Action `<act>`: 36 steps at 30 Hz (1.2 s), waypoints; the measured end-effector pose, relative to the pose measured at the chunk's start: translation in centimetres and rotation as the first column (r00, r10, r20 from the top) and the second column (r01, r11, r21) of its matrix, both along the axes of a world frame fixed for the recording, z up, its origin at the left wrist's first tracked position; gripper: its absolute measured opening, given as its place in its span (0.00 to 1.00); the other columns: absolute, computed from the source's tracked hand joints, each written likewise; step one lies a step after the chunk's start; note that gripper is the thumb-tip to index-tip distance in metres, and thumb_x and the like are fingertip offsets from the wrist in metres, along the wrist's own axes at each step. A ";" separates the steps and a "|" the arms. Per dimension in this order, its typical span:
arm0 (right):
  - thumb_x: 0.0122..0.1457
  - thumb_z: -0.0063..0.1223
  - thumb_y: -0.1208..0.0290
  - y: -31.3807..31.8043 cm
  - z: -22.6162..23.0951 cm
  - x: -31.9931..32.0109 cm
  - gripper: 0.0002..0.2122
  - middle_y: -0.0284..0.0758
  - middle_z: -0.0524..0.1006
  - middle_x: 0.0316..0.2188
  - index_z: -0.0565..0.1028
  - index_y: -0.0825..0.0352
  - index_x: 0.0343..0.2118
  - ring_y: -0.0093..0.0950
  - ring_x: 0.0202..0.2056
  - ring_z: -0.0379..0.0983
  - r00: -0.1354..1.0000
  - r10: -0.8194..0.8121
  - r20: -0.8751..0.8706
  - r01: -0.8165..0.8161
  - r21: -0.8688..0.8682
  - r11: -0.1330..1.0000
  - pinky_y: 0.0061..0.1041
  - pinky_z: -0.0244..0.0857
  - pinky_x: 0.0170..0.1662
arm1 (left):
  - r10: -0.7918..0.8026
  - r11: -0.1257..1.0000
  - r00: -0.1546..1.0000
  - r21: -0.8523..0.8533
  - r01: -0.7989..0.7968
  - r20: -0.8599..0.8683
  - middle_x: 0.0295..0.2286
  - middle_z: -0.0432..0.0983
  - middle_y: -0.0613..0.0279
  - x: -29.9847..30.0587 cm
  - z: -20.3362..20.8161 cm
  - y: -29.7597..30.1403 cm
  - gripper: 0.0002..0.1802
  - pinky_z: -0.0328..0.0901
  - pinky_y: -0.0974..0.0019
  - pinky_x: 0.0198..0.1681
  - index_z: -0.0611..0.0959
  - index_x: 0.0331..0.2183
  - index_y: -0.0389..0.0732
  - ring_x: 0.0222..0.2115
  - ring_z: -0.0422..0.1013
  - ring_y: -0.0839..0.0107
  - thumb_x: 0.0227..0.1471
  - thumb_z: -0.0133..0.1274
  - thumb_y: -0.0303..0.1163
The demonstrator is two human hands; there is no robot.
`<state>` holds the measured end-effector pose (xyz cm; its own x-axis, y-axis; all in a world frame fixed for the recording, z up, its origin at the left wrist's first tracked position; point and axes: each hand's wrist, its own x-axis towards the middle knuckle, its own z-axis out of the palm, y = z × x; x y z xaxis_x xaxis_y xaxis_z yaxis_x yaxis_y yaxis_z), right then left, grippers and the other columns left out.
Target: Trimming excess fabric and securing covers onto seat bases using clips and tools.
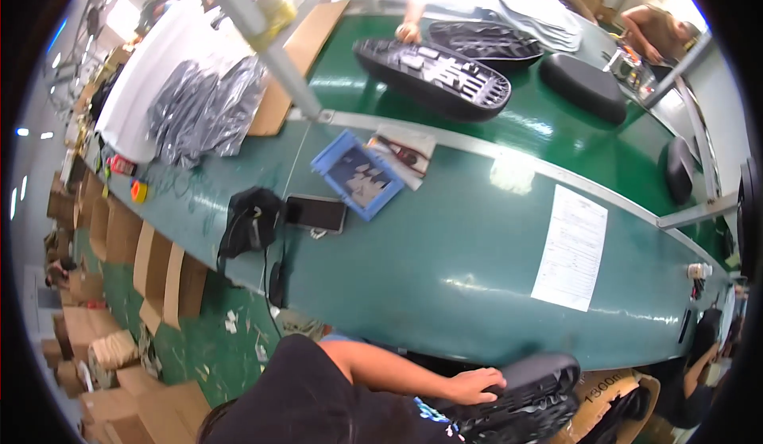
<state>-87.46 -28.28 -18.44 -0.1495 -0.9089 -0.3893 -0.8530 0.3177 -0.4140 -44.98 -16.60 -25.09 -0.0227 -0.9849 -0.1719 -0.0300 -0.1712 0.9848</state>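
My left hand (477,386) is closed over the edge of a long black vehicle seat (548,370) at the front edge of the green table. The seat's ribbed plastic underside faces up towards me and its smooth outer side lies beyond. Part of it is cut off by the lower rim of the picture. My right hand does not show. Beside the seat, on the right, stands an opened cardboard box (602,404) with dark contents.
On the table (413,277) lie a paper sheet (570,247), a blue tray (358,175), a phone (315,213) and a black cap-like item (249,220). Across a rail, another person's hand (408,32) touches an upturned seat (433,78). Cardboard boxes (119,229) crowd the left floor.
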 end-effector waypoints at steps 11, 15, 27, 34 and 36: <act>0.63 0.42 0.51 6.7 -2.4 41.1 0.18 0.30 0.72 0.29 0.68 0.63 0.41 0.23 0.29 0.71 0.524 -0.305 0.795 -0.311 0.512 0.801 0.24 0.68 0.28 | 0.575 0.813 0.776 0.070 -0.579 -0.258 0.31 0.72 0.58 7.8 3.0 4.5 0.30 0.67 0.67 0.33 0.71 0.46 0.37 0.30 0.71 0.72 0.57 0.45 0.55; 0.63 0.38 0.46 11.7 -3.3 50.2 0.21 0.33 0.71 0.17 0.69 0.62 0.36 0.26 0.13 0.68 0.584 -0.284 0.761 -0.544 0.626 0.558 0.24 0.64 0.16 | 0.706 0.708 0.614 0.330 -0.624 -0.353 0.24 0.73 0.60 15.4 5.5 9.9 0.35 0.63 0.73 0.14 0.74 0.39 0.36 0.12 0.67 0.74 0.54 0.42 0.64; 0.65 0.37 0.55 11.9 0.2 59.5 0.18 0.37 0.74 0.31 0.67 0.67 0.44 0.29 0.28 0.76 0.661 0.140 0.737 -0.746 0.665 0.027 0.27 0.73 0.24 | 0.867 0.403 0.323 0.151 -0.903 -0.380 0.27 0.74 0.58 23.7 3.6 12.5 0.35 0.65 0.63 0.42 0.75 0.26 0.36 0.33 0.72 0.69 0.60 0.32 0.60; 0.65 0.38 0.58 10.3 0.4 63.9 0.17 0.35 0.75 0.30 0.65 0.68 0.46 0.22 0.27 0.73 0.546 0.146 0.825 -0.835 0.551 0.012 0.22 0.70 0.27 | 0.819 0.228 -0.048 0.402 -0.887 -0.571 0.25 0.72 0.56 28.4 3.0 11.4 0.35 0.66 0.62 0.42 0.73 0.25 0.37 0.34 0.72 0.65 0.59 0.33 0.61; 0.65 0.37 0.61 9.5 1.5 66.0 0.15 0.35 0.73 0.37 0.64 0.68 0.46 0.24 0.27 0.73 0.452 0.119 0.884 -0.874 0.465 -0.138 0.22 0.70 0.28 | 0.815 0.192 -0.096 0.424 -0.885 -0.571 0.25 0.72 0.56 29.6 3.2 11.6 0.34 0.65 0.59 0.43 0.73 0.25 0.37 0.33 0.72 0.63 0.59 0.33 0.61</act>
